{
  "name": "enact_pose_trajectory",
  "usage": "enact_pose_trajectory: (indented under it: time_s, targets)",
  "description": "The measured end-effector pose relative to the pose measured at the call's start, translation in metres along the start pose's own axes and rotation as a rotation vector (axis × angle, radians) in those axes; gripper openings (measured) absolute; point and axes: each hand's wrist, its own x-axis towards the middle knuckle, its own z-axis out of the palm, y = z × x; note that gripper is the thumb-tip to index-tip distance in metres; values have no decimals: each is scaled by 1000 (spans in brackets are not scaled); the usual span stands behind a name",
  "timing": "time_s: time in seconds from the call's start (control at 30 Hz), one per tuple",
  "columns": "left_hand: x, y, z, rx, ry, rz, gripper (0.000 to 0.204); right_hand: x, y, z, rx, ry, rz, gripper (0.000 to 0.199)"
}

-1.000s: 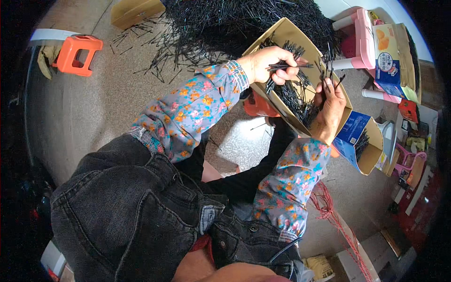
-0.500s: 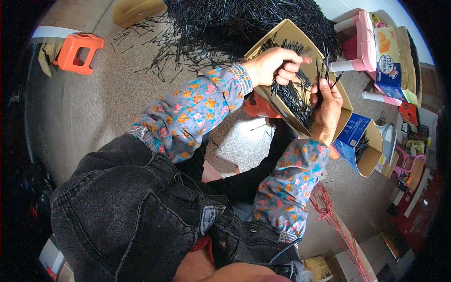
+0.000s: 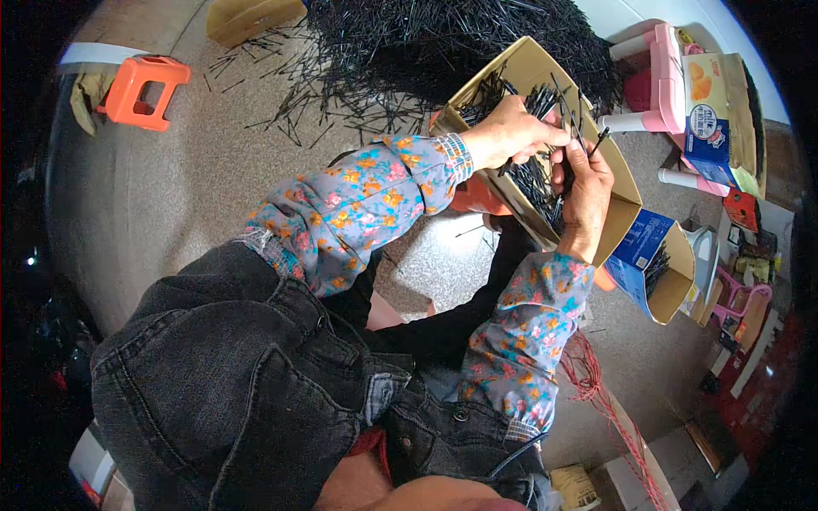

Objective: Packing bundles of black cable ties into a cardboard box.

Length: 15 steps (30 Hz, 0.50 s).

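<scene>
Both my hands are over an open cardboard box (image 3: 620, 175) holding many thin black sticks (image 3: 530, 189), their exact kind unclear. Fingers closed around a few upright black sticks (image 3: 573, 115), my right hand (image 3: 588, 192) is at the box's right side. From the left, my left hand (image 3: 511, 134) reaches across; its thumb and forefinger are pinched together against the right hand's fingertips, at the sticks. Some black sticks also show by its knuckles, but what lies between its fingers is partly hidden.
A large heap of black sticks (image 3: 460, 43) covers the floor beyond the box, with loose ones spilling left. A blue carton (image 3: 639, 243) holds more sticks at right. Around stand an orange stool (image 3: 145, 94), a pink stool (image 3: 667, 77) and a red string bundle (image 3: 588, 375).
My left hand has moved down and right, from above the box to meet the fingertips of my right hand. The right hand has shifted slightly left.
</scene>
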Motion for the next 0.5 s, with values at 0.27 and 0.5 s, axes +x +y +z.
enact_pose_trajectory:
  time_s: [0.27, 0.5]
  targets:
    - [9, 2, -15, -256, 107, -27, 19, -1, -4, -6, -101, 55, 23, 12]
    - [9, 3, -9, -275, 68, 14, 16, -5, -7, -8, -207, 65, 52, 13]
